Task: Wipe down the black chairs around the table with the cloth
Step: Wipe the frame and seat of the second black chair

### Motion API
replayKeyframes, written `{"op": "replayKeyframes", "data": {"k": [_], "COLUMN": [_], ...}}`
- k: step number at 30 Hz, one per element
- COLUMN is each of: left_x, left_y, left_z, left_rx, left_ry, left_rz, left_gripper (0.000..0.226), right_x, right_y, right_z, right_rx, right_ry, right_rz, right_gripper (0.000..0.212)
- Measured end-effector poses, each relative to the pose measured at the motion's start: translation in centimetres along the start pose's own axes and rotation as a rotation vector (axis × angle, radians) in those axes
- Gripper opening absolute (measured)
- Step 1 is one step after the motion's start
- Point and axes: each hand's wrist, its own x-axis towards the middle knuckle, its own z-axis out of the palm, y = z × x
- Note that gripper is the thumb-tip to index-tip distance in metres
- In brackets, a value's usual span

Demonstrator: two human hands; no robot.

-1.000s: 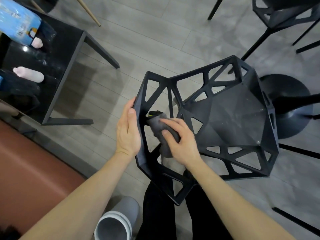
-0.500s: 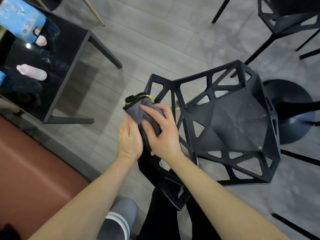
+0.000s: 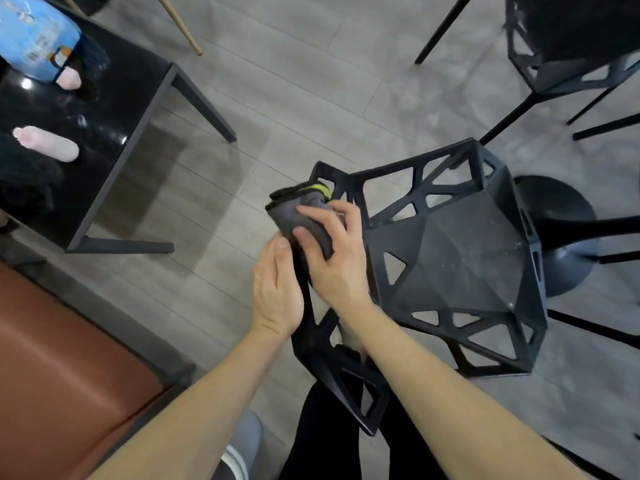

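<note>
The floor (image 3: 294,98), grey wood-look planks, is filling most of the frame. At lower left a brown padded bench (image 3: 59,358) is showing, smooth and leathery. At upper left a glossy black table (image 3: 114,109) is carrying a blue packet (image 3: 34,39) and a pale pink bottle (image 3: 48,143) lying on its side.

Centre right, the black chair (image 3: 460,265) is sitting with its faceted seat and a back made of triangular cut-outs, hard matte plastic by the look; pale specks are showing on the seat, so the seat is probably not wiped yet. A second chair (image 3: 568,39) is standing at upper right (only partly in frame), looking untouched as far as can be judged. A round black base (image 3: 554,220) is sitting at right edge.

Task judged early: the back rail of one chair is being worked on, with the seat and the other chairs left.

The right hand (image 3: 332,258) is pressing the cloth (image 3: 301,216), fingers curled over it, against the top edge of the chair back at centre frame. The cloth is grey, soft, bunched, with a yellow-green trim. The left hand (image 3: 277,292) is lying flat against the outer side of the back rail, fingers straight, steadying it.
</note>
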Motion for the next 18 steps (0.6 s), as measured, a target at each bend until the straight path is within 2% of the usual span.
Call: {"op": "replayKeyframes", "data": {"k": [2, 4, 7, 9, 12, 15, 16, 18], "left_x": [0.1, 0.3, 0.1, 0.1, 0.0, -0.1, -0.1, -0.3], "left_y": [-0.3, -0.7, -0.9, -1.1, -0.5, -0.5, -0.6, -0.2], "left_z": [0.0, 0.0, 0.0, -0.1, -0.4, -0.6, -0.6, -0.7], "left_rx": [-0.001, 0.014, 0.001, -0.009, 0.031, 0.107, 0.139, 0.243], "left_ry": [-0.04, -0.053, -0.047, -0.05, -0.015, 0.026, 0.012, 0.003], "left_rz": [0.039, 0.032, 0.039, 0.064, 0.014, -0.002, 0.015, 0.024], "left_gripper": [0.054, 0.059, 0.061, 0.055, 0.047, 0.051, 0.055, 0.058], "right_x": [4.6, 8.7, 9.4, 6.2, -0.2, 0.7, 2.1, 5.1], "right_y": [1.2, 3.2, 4.4, 2.7, 0.6, 4.0, 5.6, 8.0], "right_z": [0.9, 1.1, 0.7, 0.9, 0.7, 0.0, 0.0, -0.4], "right_rx": [-0.007, 0.004, 0.006, 0.03, 0.026, -0.036, -0.048, -0.089], "right_ry": [0.041, 0.14, 0.18, 0.151, 0.019, -0.118, -0.114, -0.004], "right_rz": [0.058, 0.217, 0.38, 0.353, 0.112, -0.046, -0.01, 0.252], "right_gripper": [0.028, 0.031, 0.031, 0.03, 0.032, 0.034, 0.034, 0.034]}}
